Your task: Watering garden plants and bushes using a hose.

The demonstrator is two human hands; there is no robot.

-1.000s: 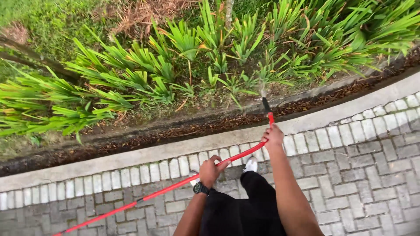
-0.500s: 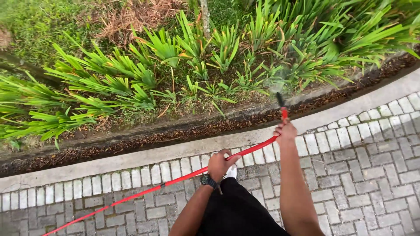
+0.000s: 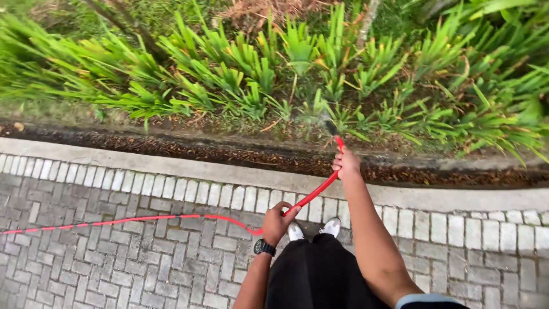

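Observation:
A thin red hose (image 3: pixel 171 218) runs from the left edge across the grey paving up to my hands. My left hand (image 3: pixel 278 220), with a black watch on the wrist, grips the hose low, near my white shoes (image 3: pixel 313 229). My right hand (image 3: pixel 346 163) grips it farther up, just behind the dark nozzle (image 3: pixel 331 128). The nozzle points at the bed of long green leaves (image 3: pixel 297 63), and a faint spray shows at its tip.
A pale concrete kerb (image 3: pixel 189 170) edges the brick paving (image 3: pixel 103 252). Beyond it lies a gutter of brown dead leaves (image 3: pixel 171 150), then the planted bed. Thin tree stems (image 3: pixel 366 20) rise at the back.
The view has swung, so the kerb now slopes down to the right. The hose behind my left hand has gone from straight to a sagging curve. Both hands keep their grip.

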